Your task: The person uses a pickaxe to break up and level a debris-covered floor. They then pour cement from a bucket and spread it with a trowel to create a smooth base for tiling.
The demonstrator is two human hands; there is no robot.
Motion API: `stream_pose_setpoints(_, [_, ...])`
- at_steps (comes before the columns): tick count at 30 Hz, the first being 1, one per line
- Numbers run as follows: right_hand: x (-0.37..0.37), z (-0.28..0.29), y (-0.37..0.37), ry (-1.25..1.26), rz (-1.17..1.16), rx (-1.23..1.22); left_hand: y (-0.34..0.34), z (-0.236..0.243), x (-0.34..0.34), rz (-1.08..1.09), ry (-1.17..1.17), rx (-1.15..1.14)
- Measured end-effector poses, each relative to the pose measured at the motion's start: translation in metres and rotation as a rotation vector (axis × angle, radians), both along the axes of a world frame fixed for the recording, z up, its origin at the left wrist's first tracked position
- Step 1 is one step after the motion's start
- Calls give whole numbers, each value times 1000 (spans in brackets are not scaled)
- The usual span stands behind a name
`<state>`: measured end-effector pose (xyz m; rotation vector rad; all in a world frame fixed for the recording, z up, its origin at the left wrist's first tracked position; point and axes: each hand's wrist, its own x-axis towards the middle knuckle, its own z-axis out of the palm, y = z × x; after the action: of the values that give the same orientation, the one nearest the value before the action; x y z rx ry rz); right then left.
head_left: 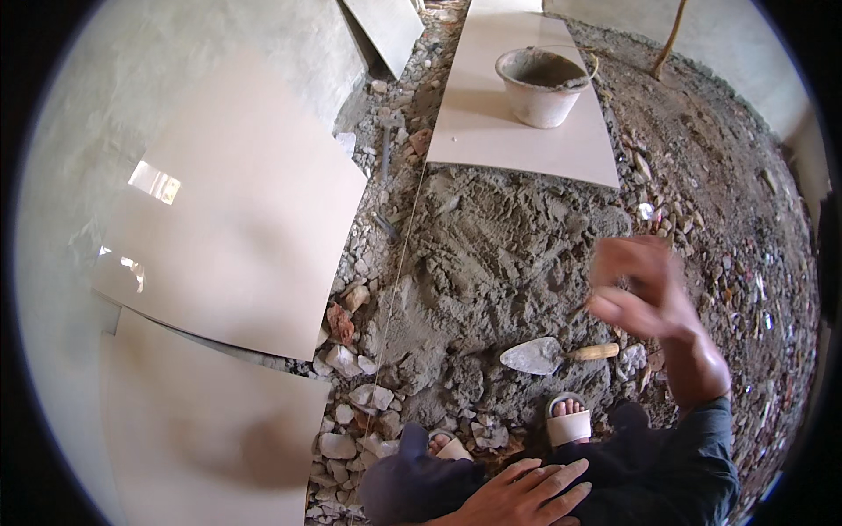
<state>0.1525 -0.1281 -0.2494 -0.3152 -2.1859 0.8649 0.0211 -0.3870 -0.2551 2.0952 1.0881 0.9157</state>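
Observation:
My right hand (pixel 645 285) is raised over the right side of a bed of wet grey mortar (pixel 500 254), blurred by motion. Its fingers are curled in toward the thumb; whatever they may hold is hidden. My left hand (pixel 531 493) lies on my dark-trousered leg, fingers spread and holding nothing. Between the right hand and my sandalled feet, a pointed trowel (pixel 537 355) with a wooden handle rests on the mortar. Beyond the mortar, a whitish bucket (pixel 542 96) with grey mix inside stands on a large pale tile (pixel 478 131).
Large glossy tiles (pixel 254 219) lean at the left along the wall. A taut string (pixel 405 254) runs lengthwise beside the mortar. Broken stones (pixel 342 447) and a hammer (pixel 386 151) lie left of it. Rubble-strewn soil (pixel 737 237) covers the right, with a stick (pixel 671 39) standing there.

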Motion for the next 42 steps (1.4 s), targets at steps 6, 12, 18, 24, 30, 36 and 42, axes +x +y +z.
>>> stream_pose_setpoints(6, [9, 97, -36, 185, 383, 270, 1, -3, 2, -3, 8, -12])
stream_pose_setpoints(12, [19, 101, -39, 78, 427, 292, 0, 2, 2, -22, -4, -76])
stream_pose_setpoints(18, [15, 98, -37, 86, 411, 310, -1, 5, 2, -15, -14, -80])
stream_pose_setpoints(24, [9, 99, -37, 104, 363, 325, 0, 3, 4, -22, -8, -70])
stream_pose_setpoints(30, [14, 80, -44, 237, 202, 307, -1, 6, 2, -29, 67, -84])
stream_pose_setpoints(36, [-14, -76, -3, -415, -95, -96, 4, 3, 9, -23, 87, 42])
stream_pose_setpoints(42, [62, -243, -18, -1220, -51, -157, 2, 5, 9, -17, 111, 47])
